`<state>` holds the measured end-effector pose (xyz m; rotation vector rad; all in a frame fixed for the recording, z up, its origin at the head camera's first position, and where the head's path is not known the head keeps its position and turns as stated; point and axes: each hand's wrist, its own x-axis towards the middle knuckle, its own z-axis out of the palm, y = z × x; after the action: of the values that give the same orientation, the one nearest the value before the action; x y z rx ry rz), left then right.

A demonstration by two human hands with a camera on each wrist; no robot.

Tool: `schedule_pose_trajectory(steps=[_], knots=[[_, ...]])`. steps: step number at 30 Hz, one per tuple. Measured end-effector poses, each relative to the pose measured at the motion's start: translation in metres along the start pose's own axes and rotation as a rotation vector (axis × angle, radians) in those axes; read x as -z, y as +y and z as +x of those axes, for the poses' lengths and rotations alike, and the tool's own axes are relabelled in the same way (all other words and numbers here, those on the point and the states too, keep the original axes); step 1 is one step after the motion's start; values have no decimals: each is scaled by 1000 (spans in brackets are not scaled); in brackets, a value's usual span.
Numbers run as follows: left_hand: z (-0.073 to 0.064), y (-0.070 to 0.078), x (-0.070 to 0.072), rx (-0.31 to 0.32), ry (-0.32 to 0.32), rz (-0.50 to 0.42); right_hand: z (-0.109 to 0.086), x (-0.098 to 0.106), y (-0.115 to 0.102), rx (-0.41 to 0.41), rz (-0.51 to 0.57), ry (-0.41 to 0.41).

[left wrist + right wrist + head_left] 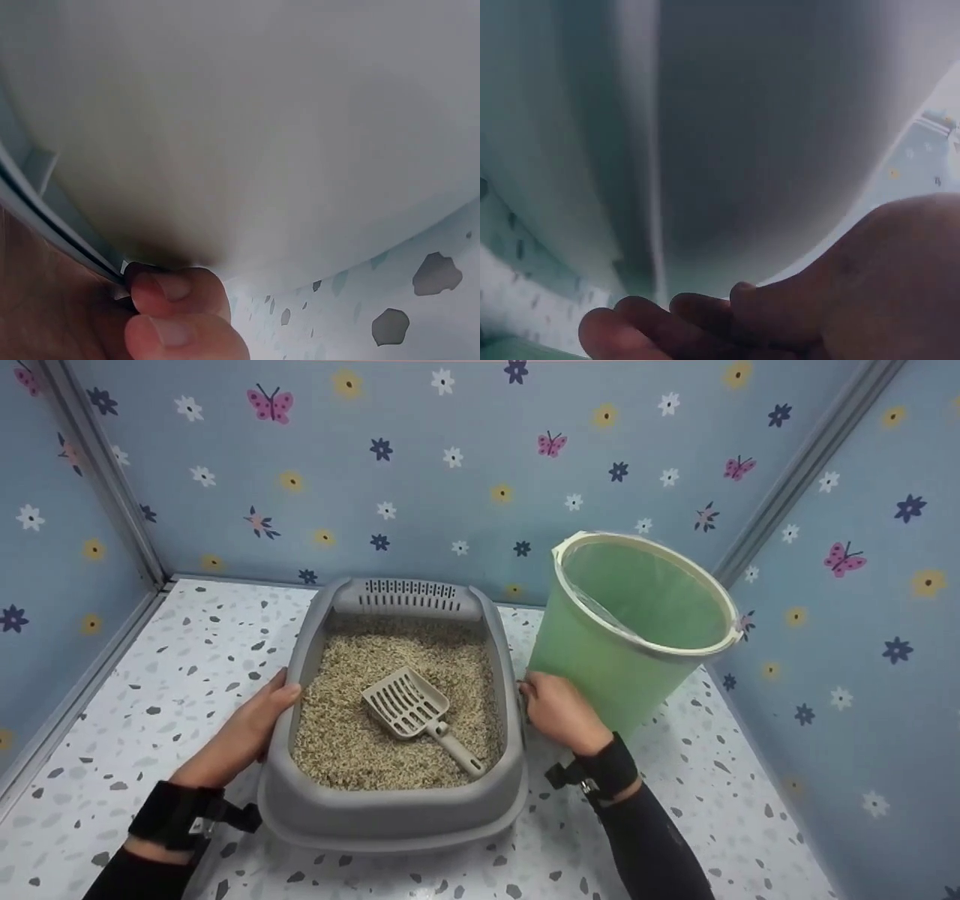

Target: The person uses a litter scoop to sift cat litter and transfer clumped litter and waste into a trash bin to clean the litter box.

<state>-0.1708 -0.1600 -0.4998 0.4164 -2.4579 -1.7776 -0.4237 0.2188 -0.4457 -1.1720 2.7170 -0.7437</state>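
Observation:
A grey litter box (390, 817) stands on the floor, filled with tan granular litter (349, 742). On the litter lies a beige slotted litter scoop (409, 705), its handle pointing to the front right. My left hand (251, 724) grips the box's left rim, thumb on top. In the left wrist view, curled fingers (184, 292) show beneath that rim. Beside the box's right wall is my right hand (559, 709), fingertips close to the rim. Its fingers (634, 326) are loosely bent below the box's side in the right wrist view, with nothing visible between them.
A green bin (607, 660) with a pale rim and clear liner stands tilted just right of the box, close behind my right hand. Blue patterned panels (450, 495) enclose the speckled white floor (210, 637) at the back and both sides.

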Motion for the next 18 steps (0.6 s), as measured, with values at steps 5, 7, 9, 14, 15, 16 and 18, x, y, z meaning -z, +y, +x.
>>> schedule_pose_trajectory(steps=[5, 7, 9, 14, 15, 16, 18], knots=[[-1, 0, 0, -18, 4, 16, -1, -12, 13, -131, 202, -103], [-1, 0, 0, -26, -1, 5, 0, -17, 17, -163, 271, -119], [0, 0, 0, -32, -4, -7, 1, -21, 19, -175, 302, -116], [-2, 7, 0, 25, -10, 34, 3, -27, 22, -189, 329, -97], [-4, 10, 0, 43, -13, 55, 3, -28, 22, -193, 334, -97], [-7, 13, 0, 64, -21, 77, 3, -29, 22, -198, 343, -97], [-13, 21, 1, 103, -42, 120, 3, -30, 23, -210, 367, -101]])
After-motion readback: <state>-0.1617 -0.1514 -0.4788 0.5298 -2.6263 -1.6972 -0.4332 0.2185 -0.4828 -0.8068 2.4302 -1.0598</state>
